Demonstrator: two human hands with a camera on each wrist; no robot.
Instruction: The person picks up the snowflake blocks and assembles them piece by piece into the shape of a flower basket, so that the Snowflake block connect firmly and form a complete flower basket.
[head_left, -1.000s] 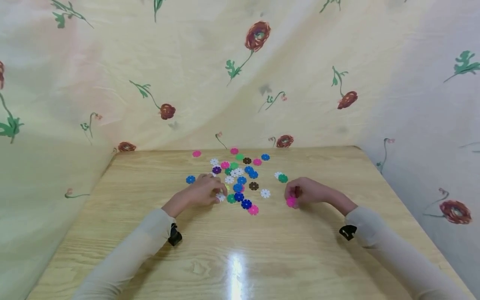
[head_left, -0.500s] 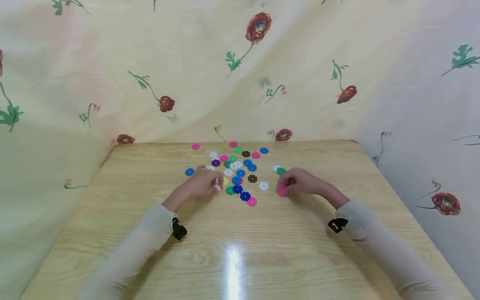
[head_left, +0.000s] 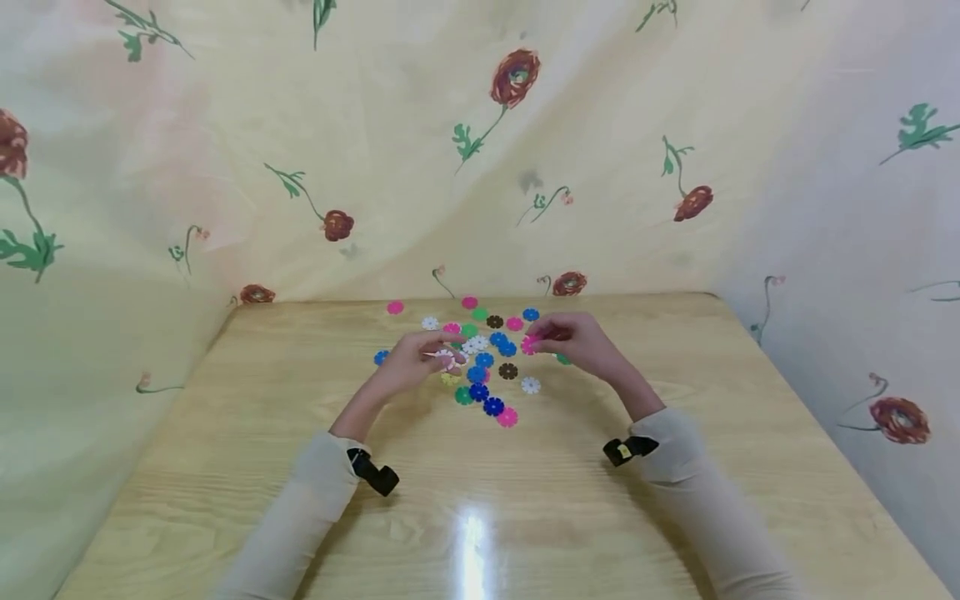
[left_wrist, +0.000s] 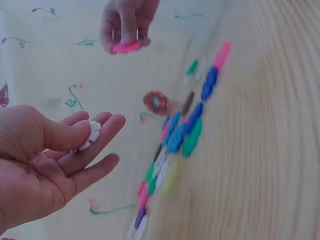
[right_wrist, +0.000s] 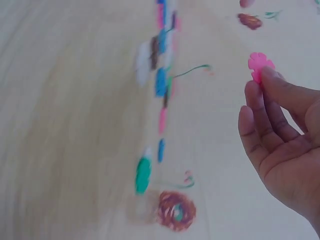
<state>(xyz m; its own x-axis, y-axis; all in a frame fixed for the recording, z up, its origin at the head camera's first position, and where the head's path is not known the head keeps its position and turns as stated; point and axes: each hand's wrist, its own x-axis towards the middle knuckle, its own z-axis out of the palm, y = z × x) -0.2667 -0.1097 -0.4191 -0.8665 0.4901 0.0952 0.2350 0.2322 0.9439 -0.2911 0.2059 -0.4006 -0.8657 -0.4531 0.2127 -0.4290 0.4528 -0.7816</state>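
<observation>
My left hand (head_left: 410,363) pinches a white flower-shaped disc (left_wrist: 92,134) between thumb and fingers, raised over the left side of the scattered discs. Opposite it, my right hand (head_left: 579,343) holds a pink flower-shaped disc (right_wrist: 258,65) by its edge with thumb and fingertips, also lifted off the table. The two held discs are apart. Below and between the hands lie several loose discs, among them a dark blue disc (head_left: 493,407), a brown disc (head_left: 508,372) and a white disc (head_left: 531,386). A green disc (head_left: 563,359) is partly hidden behind my right hand.
The discs lie on a wood-grain table (head_left: 420,517), some overlapping. A pink disc (head_left: 395,308) and a blue disc (head_left: 531,314) lie near its far edge. A flowered cloth (head_left: 405,150) hangs behind and along both sides. Each wrist wears a black strap mount (head_left: 375,475).
Both hands have risen from the table with their discs. The right hand has moved left and farther away, bringing the pink disc closer to the left hand. The head view shifted slightly.
</observation>
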